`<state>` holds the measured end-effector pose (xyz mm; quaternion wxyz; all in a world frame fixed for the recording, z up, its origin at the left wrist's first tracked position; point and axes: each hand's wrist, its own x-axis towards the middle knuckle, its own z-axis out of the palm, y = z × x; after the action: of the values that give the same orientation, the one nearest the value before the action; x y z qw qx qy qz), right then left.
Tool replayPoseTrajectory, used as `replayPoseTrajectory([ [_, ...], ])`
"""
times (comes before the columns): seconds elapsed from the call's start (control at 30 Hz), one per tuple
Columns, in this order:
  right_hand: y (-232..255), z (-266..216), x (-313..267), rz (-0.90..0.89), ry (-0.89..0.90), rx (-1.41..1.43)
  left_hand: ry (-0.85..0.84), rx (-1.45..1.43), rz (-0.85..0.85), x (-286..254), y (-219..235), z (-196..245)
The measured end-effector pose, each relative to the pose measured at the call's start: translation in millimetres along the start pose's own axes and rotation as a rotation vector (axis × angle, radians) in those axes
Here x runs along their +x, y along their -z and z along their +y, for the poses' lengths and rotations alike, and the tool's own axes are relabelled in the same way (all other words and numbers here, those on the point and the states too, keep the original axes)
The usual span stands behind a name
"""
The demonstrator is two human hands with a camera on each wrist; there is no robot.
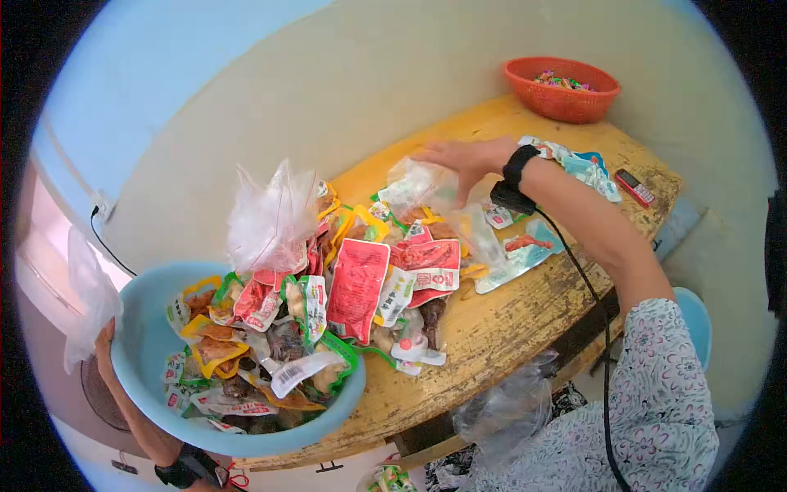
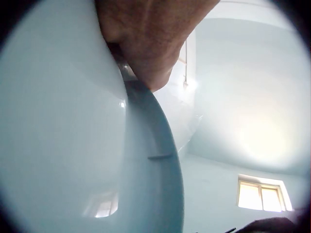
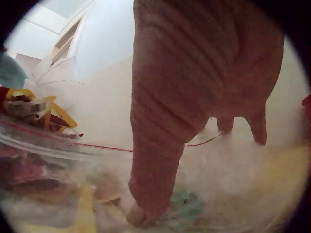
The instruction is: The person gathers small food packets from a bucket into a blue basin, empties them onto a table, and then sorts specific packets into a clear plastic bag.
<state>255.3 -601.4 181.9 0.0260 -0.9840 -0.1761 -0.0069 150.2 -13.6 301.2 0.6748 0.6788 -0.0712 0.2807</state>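
A light blue basin full of packaged snacks tilts at the table's left edge. My left hand grips its left rim, beside a clear plastic bag; the left wrist view shows the hand against the rim, fingertips hidden. More snack packets are heaped on the table against the basin. My right hand reaches over the heap's far side with fingers spread, touching clear plastic. In the right wrist view, thumb and fingers of the hand point down at the plastic.
A crumpled clear bag stands on the heap. At the right of the wooden table lie flat packets and a red phone. An orange basket with small wrapped items is at the back. Loose plastic hangs below the front edge.
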Motion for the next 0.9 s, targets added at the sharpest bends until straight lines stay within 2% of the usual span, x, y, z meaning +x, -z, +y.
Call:
replayPoseTrajectory([
  [0.07,-20,8,26,-0.050,0.045,0.055,-0.009,0.004,0.000,1,10,1],
  [0.17,-38,28,48,-0.164,0.144,0.280,-0.026,0.010,0.010,3,20,-1],
  [0.27,-48,38,51,-0.080,0.138,0.448,-0.039,0.010,0.015,9,29,-7],
  [0.37,-51,40,49,-0.069,0.104,0.438,-0.051,0.014,0.015,14,38,-12],
  [0.47,-37,52,45,0.176,-0.019,0.405,-0.053,0.012,0.006,14,46,-13],
  [0.6,-10,51,20,0.412,-0.041,0.694,-0.008,-0.045,-0.037,16,49,-13],
  [0.63,-7,50,17,0.463,-0.014,0.728,0.086,-0.116,-0.056,11,39,-6],
  [0.67,-3,50,13,0.515,0.015,0.762,-0.019,-0.050,-0.059,17,44,-11],
  [0.73,10,39,-1,0.506,-0.021,0.764,-0.233,0.086,-0.058,34,58,-28],
  [0.77,16,32,-7,0.499,-0.032,0.767,-0.193,0.108,-0.078,28,55,-25],
  [0.9,34,-13,-20,0.546,0.121,0.824,-0.047,0.224,-0.118,-7,30,5],
])
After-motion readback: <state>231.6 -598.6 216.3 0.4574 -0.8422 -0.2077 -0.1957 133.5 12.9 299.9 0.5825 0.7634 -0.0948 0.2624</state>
